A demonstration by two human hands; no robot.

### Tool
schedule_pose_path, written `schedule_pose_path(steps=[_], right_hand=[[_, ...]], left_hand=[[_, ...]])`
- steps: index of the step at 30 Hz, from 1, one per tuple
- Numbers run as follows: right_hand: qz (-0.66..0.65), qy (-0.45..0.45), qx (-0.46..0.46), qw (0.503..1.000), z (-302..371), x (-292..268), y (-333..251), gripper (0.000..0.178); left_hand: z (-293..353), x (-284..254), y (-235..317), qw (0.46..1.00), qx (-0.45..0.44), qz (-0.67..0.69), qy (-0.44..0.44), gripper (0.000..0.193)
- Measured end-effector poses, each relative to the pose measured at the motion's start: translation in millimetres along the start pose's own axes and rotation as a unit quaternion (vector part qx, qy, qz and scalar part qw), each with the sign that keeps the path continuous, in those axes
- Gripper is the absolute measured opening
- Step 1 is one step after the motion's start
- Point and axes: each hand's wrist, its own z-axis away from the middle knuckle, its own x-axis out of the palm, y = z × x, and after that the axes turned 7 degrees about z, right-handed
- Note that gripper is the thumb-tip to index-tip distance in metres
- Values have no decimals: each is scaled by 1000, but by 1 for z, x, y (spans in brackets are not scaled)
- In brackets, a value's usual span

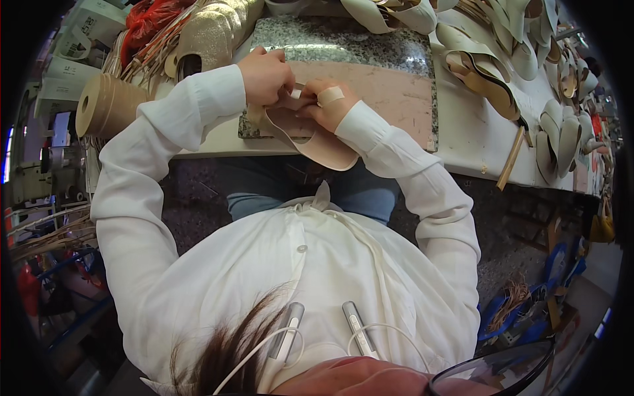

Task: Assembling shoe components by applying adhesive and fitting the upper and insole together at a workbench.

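A pale beige leather shoe upper (327,150) hangs over the front edge of the worktable, its rounded end toward me. My left hand (266,77) pinches its far end with curled fingers. Close beside it, my right hand (327,104), with a beige plaster on its back, is closed on the same upper. A small white patch (296,94) shows between the two hands; I cannot tell what it is. Under the hands lie a pinkish board (389,109) and a speckled granite slab (343,33). My fingertips are partly hidden.
A brown tape roll (112,105) stands left of my left arm. Beyond it are a stack of glittery uppers (211,36) and a red plastic bag (148,23). More pale uppers (482,72) crowd the right side, near a wooden stick (510,158) at the table edge.
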Motion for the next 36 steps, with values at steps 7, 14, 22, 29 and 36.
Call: schedule_pose_path(steps=[7,14,22,29,36], right_hand=[[38,-59,27,997,-9,-14,-6,19],[20,24,-83,996,-6,15,-3,21],[68,3,-100,993,-1,-27,21,26],[10,-57,58,997,10,-39,39,24],[-129,23,51,990,12,-26,52,25]], left_hand=[[1,7,-3,996,26,42,76,35],[-8,-2,-6,1000,-2,0,-4,33],[-24,-24,20,995,65,40,58,17],[-61,-25,33,995,88,-39,-10,22],[-73,-40,41,995,47,-13,-91,30]])
